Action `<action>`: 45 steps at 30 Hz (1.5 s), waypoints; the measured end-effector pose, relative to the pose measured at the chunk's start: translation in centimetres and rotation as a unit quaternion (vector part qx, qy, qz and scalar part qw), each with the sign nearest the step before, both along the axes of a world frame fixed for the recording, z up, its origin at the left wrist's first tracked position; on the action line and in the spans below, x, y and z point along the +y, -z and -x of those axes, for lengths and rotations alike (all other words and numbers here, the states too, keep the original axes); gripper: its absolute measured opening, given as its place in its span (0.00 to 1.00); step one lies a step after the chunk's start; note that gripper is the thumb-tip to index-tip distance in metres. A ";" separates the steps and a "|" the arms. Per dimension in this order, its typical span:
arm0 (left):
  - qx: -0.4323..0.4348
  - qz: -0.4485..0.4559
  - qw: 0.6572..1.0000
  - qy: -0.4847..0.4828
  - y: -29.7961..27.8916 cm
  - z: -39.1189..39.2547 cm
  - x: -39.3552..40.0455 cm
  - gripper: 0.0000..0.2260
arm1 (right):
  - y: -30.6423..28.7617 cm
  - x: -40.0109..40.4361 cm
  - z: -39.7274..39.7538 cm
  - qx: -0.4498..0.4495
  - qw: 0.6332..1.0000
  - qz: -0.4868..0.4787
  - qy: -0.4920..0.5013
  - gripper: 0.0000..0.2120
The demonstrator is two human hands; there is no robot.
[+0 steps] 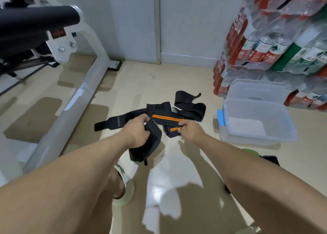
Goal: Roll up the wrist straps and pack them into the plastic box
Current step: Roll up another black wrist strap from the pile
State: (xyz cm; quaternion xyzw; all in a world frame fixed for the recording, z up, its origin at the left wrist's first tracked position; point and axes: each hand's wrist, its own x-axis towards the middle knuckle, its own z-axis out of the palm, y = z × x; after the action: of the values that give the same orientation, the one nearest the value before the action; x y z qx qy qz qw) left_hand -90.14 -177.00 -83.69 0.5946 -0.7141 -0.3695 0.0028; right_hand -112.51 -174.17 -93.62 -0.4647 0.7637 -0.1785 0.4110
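Wrist strap (166,119) with orange stripes, pinched by left hand (137,132) fingers and right hand (190,130) fingers; plastic box (256,120) nearby

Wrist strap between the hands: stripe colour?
Two orange stripes on the dark wrist strap; head view.

Both hands grip one dark strap (167,119) with orange stripes at centre: left hand (138,131) at its 9 o'clock end, right hand (190,130) at 3. Open box (256,120) lies at 3 o'clock.
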 end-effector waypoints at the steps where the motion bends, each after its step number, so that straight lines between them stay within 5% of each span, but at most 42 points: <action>1: -0.014 0.004 1.000 0.006 0.6 0.4 -0.6 0.10 | 1.1 -1.0 0.8 0.026 1.000 -0.007 -0.001 0.15; 8: 0.050 -0.033 0.998 -0.031 6.9 4.4 -4.2 0.12 | 7.3 -6.1 5.3 0.209 0.966 -0.033 -0.148 0.33; 12: 0.087 -0.040 0.993 -0.070 9.6 6.1 -4.8 0.12 | 9.3 -8.3 7.0 0.233 0.959 -0.089 -0.134 0.40; 16: 0.095 -0.050 0.990 -0.089 10.2 6.3 -5.4 0.13 | 10.9 -7.8 7.3 0.201 0.959 -0.159 -0.117 0.43; 21: 0.093 -0.060 0.988 -0.110 10.0 6.4 -5.6 0.10 | 11.3 -5.3 6.8 0.336 0.923 -0.117 -0.148 0.34; 26: 0.078 -0.069 0.990 -0.091 9.5 6.4 -4.9 0.10 | 10.6 -2.2 6.4 0.231 0.946 -0.165 -0.159 0.43; 35: 0.078 -0.068 0.991 -0.090 8.0 6.5 -5.3 0.11 | 9.0 -1.6 5.9 0.288 0.921 -0.139 -0.221 0.21; 41: 0.086 -0.038 0.990 -0.103 5.8 7.0 -5.9 0.15 | 5.0 -3.2 6.4 0.156 0.957 -0.137 -0.205 0.32; 45: 0.131 -0.018 0.982 -0.138 2.0 6.8 -5.7 0.11 | -2.5 -4.2 7.6 0.182 0.979 0.071 -0.050 0.05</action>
State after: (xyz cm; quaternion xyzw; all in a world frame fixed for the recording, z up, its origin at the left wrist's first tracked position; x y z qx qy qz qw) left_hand -96.96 -182.66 -85.65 0.6339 -0.6117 -0.4532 0.1364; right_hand -120.07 -178.41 -91.09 -0.5554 0.7867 -0.1239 0.2391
